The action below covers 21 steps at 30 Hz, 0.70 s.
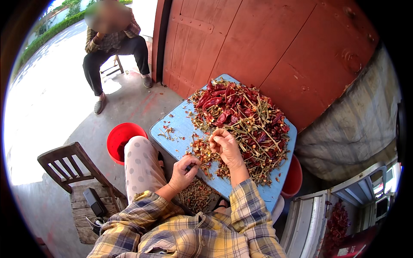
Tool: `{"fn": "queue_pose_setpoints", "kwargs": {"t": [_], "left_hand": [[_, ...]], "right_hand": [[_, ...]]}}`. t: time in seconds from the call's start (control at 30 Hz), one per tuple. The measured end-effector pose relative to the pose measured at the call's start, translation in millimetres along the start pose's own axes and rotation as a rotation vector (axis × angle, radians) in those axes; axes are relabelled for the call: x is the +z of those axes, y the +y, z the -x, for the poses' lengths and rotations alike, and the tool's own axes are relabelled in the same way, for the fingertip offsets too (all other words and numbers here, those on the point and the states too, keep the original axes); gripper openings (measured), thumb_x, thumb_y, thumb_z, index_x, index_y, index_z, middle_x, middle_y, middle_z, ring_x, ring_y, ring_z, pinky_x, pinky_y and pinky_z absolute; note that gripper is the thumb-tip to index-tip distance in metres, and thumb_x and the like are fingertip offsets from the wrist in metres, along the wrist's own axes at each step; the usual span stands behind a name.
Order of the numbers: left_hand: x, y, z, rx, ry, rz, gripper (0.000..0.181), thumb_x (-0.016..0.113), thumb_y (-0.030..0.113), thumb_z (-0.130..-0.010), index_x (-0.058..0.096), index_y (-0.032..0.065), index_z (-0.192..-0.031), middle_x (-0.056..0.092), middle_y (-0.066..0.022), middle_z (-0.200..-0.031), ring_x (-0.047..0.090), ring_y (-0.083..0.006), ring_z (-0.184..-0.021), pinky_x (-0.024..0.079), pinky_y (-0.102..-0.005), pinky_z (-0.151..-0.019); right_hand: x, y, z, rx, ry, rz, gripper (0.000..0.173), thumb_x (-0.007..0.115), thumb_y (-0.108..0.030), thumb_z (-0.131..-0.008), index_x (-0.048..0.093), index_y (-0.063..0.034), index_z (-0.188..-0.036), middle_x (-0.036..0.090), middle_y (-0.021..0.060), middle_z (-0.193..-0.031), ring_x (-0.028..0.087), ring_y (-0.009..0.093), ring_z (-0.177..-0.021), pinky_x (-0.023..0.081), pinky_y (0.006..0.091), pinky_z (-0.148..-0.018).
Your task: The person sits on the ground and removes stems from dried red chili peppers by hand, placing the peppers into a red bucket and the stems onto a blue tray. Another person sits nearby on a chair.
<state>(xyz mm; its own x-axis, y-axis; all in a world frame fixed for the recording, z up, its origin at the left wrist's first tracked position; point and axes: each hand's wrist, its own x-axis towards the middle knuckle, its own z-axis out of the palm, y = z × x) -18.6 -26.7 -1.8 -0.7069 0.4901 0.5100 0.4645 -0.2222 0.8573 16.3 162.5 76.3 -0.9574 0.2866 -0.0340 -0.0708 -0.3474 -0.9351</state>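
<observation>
A blue tabletop (171, 125) in front of me bears a heap of dried red chili peppers (222, 98) mixed with dry stems (258, 119). My left hand (185, 172) is closed around a small dark object (190, 166) at the near edge of the table; most of it is hidden by the fingers. Over the near side of the heap, my right hand (226, 146) has its thumb and fingers curled together. Whether something small sits between those fingertips cannot be made out. Pepper scraps (201, 148) and seeds lie between and beyond the two hands.
A red bucket (124, 132) stands left of my knee, and another red container (293, 177) is partly under the table's right side. Stem litter (196, 195) covers the floor below. A wooden chair (77, 164) holds a black device (95, 201). A person (116, 48) sits near the red door (251, 42).
</observation>
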Motion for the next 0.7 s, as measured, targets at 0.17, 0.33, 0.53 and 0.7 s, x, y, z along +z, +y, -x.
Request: {"fn": "queue_pose_setpoints", "kwargs": {"t": [0.17,0.33,0.53,0.7], "left_hand": [[1,-1,4,-0.094,-0.004,0.113,0.012,0.057,-0.007,-0.079,0.061,0.0008,-0.087,0.062,-0.0058,-0.08,0.058,-0.0147,-0.073,0.047,-0.0268,-0.069],[7,-2,13,-0.162,0.015,0.26,0.01,0.056,-0.006,-0.083,0.061,-0.0003,-0.089,0.062,-0.004,-0.083,0.057,-0.0105,-0.076,0.047,-0.0252,-0.071],[10,-1,19,-0.196,0.012,0.271,0.009,0.058,-0.006,-0.084,0.063,-0.0008,-0.091,0.063,-0.0034,-0.085,0.056,-0.0085,-0.077,0.047,-0.0236,-0.071],[9,1,19,-0.233,0.013,0.409,0.009,0.057,-0.005,-0.089,0.062,-0.001,-0.095,0.061,0.0001,-0.089,0.053,-0.0056,-0.079,0.043,-0.0203,-0.071]], "right_hand": [[-5,-10,19,0.011,0.107,-0.27,0.018,0.057,-0.003,-0.088,0.059,-0.0077,-0.105,0.062,0.0007,-0.084,0.058,0.011,-0.065,0.047,0.0237,-0.053],[-8,-4,23,-0.05,0.087,0.32,0.007,0.063,-0.008,-0.089,0.065,-0.0042,-0.094,0.057,-0.0038,-0.071,0.049,0.007,-0.059,0.041,0.0239,-0.052],[13,4,9,-0.231,0.058,1.353,0.018,0.065,-0.016,-0.085,0.068,-0.0114,-0.103,0.068,0.0097,-0.086,0.066,0.025,-0.079,0.052,0.0386,-0.069],[12,17,-4,-0.209,0.08,1.642,0.017,0.065,-0.015,-0.083,0.068,-0.0162,-0.1,0.068,0.0087,-0.09,0.066,0.03,-0.085,0.053,0.0427,-0.072]]}}
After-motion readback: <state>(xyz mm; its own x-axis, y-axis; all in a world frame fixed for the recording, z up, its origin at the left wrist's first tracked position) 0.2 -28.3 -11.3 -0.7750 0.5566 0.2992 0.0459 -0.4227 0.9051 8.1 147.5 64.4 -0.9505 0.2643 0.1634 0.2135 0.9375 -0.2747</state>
